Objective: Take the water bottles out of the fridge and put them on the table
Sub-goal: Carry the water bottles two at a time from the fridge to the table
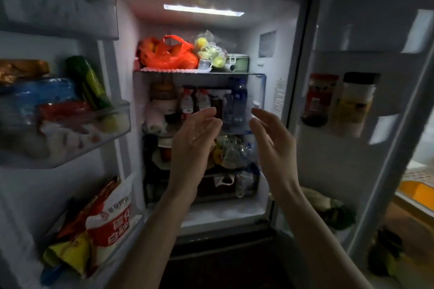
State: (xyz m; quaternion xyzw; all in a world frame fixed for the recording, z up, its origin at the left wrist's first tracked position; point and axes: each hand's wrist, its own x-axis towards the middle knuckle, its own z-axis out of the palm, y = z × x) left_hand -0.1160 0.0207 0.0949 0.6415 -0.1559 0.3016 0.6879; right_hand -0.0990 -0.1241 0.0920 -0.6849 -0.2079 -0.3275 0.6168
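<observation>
Water bottles [236, 101], clear with blue tint and blue caps, stand clustered at the right of my fridge's [279, 58] middle shelf. My left hand [196, 141] and right hand [272, 141] hover before them, palms facing, fingers relaxed and holding nothing.

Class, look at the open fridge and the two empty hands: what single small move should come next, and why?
Probably reach both hands forward to the blue water bottles on the middle shelf. The left hand and right hand are open, hold nothing, and hover in front of that shelf, short of the bottles, which stand at its right end behind brown sauce bottles.
</observation>
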